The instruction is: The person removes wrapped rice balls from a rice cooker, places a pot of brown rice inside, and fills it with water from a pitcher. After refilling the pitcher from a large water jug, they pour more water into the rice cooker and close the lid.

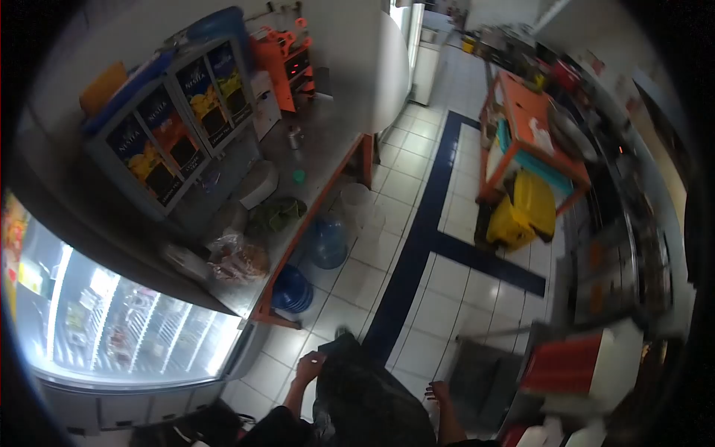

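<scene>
1. The dark glossy material (366, 395) hangs at the bottom centre of the view, between the person's two hands; whether it is a bag or an apron cannot be told.
2. The left hand (310, 366) has its fingers curled at the material's near-left edge; whether it actually grips that edge cannot be told. If it does, a thin fold could slip or tear under load.
3. The right hand (439, 392) is free, fingers spread, beside the material and seemingly apart from it. It could knock the dark grey panel (484, 380) or the red-and-white item (562, 363) close by if it swung outward.
4. The material could snag on the near corner of the steel bench (322, 153), because its loose end hangs not far from there.
5. The blue bottle (328, 242) and the blue container (292, 289) sit on the floor near that bench's edge; a foot straying leftward might catch either.
6. The plastic-wrapped bundle (246, 259) lies near the bench edge, so a brush against it could tip it off.
7. The drink panels (195, 82) appear to read "NESTEA" above fruit pictures; their smaller lines are too blurred to make out.
8. Labels inside the lit fridge (134, 320) are washed out by glare, and no lettering is legible on the red-and-white item.
</scene>
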Demonstrator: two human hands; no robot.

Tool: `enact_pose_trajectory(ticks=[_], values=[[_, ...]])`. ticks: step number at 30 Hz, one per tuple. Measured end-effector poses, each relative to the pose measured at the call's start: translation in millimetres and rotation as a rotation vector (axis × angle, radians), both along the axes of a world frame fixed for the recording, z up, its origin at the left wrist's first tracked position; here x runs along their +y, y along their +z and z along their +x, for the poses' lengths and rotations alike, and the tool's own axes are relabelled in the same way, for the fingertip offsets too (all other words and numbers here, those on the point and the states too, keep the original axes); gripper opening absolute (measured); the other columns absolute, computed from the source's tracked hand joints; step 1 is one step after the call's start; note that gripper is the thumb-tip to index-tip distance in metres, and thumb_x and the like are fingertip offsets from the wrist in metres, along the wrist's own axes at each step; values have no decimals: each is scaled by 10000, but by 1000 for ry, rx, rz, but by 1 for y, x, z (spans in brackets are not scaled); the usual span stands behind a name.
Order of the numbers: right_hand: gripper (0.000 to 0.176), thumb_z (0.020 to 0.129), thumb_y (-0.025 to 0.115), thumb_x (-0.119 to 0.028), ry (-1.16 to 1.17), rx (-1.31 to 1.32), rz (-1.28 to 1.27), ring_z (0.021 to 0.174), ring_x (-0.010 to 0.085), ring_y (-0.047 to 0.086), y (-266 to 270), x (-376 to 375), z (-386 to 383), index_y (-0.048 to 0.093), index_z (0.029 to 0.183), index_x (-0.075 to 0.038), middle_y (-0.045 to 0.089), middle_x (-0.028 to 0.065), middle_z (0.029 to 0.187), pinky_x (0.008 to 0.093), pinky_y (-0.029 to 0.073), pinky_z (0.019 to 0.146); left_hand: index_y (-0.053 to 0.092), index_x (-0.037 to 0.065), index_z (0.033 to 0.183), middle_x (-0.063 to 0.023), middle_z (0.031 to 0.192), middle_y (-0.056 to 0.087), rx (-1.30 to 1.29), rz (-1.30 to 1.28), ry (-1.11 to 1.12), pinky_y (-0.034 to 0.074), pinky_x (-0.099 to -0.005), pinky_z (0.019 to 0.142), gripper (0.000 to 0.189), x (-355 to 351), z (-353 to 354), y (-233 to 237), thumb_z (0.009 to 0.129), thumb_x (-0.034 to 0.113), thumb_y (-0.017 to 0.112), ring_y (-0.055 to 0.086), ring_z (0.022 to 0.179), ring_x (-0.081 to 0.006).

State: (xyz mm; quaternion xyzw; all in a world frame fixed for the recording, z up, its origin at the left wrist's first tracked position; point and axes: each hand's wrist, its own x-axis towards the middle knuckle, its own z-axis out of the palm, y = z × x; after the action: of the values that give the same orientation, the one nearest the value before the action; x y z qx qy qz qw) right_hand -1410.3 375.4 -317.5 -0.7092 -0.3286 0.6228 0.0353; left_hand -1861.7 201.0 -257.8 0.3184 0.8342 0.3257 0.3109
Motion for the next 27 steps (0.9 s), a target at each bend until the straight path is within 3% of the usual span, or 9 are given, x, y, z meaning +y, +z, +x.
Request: enact_pose_trajectory(ticks=[5,9,15,17,18,21,23,25,27], values=[[324,904,530,-249,183,-42,211,714,272,671,16,198,-81,572,1132,-22,660,143,867,366,542,570,710,162,939,-116,865,710,9,-145,260,545,-436,778,215,85,-75,-114,856,325,598,679,851,-333],[312,898,552,-238,243,20,111,653,268,673,7,353,-165,582,1054,31,664,144,815,360,546,548,720,122,898,-162,872,698,-311,-223,596,536,-458,795,273,178,-119,-199,844,358,594,667,843,-382],[271,898,563,-214,577,-3,288,613,200,585,44,528,-294,642,989,29,644,123,793,350,492,555,719,141,901,-148,926,695,-413,-99,846,515,-428,838,237,332,-126,-137,853,332,588,656,925,-355],[282,894,580,-248,1047,-180,550,705,236,622,-5,617,-314,664,945,16,658,143,810,400,502,648,711,135,908,-144,918,698,-400,19,1007,513,-439,823,241,373,-111,-155,866,330,576,656,924,-355],[309,891,577,-274,1130,-223,570,765,296,641,12,640,-353,674,924,17,674,174,854,432,496,731,702,122,903,-152,927,693,-365,18,958,513,-446,812,257,387,-107,-145,880,335,561,648,934,-369],[326,891,564,-289,1480,-275,544,832,339,651,13,715,-441,672,938,15,681,205,902,429,494,776,690,116,918,-173,951,676,-258,-297,1126,517,-467,796,274,442,-84,-149,886,347,546,630,945,-378],[317,894,542,-274,1792,-124,700,847,368,649,18,766,-500,669,940,13,677,206,886,438,496,759,690,123,923,-169,955,677,-221,-140,1277,522,-467,782,259,474,-73,-144,872,335,551,637,935,-374],[210,852,575,-231,2068,-145,766,761,304,664,-50,848,-530,652,817,-39,675,149,773,409,497,674,695,125,896,-153,942,686,-229,-347,1232,533,-444,767,224,507,-95,-96,856,292,551,653,910,-358],[127,873,596,-153,2118,72,661,665,245,656,9,842,-588,642,854,-36,666,109,757,373,515,609,697,128,905,-130,947,692,-352,-146,1402,538,-424,763,210,537,-77,-114,843,269,554,664,891,-335]])
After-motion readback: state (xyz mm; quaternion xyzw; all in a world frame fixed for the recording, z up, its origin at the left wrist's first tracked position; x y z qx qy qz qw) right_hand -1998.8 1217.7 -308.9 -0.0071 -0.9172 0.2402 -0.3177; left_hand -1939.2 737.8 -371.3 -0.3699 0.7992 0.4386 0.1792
